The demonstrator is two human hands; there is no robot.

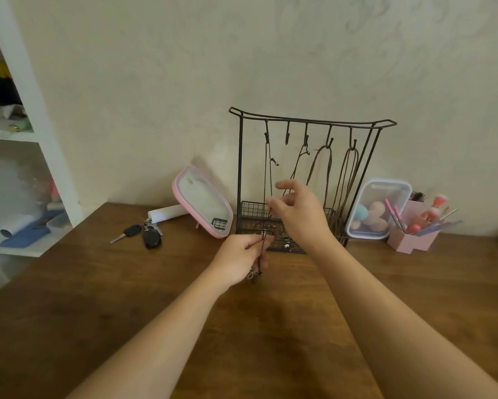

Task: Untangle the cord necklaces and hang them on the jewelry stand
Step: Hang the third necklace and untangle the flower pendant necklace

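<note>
- The left hand (242, 254) grips a dark cord (266, 168) low, before the wire stand (239, 168).
- The right hand (298, 214) pinches that cord higher up, with its other fingers loose.

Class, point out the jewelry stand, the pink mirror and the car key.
jewelry stand (252, 214), head view, wire basket's left side.
pink mirror (204, 201), head view, glass centre.
car key (132, 230), head view, black head.
</note>
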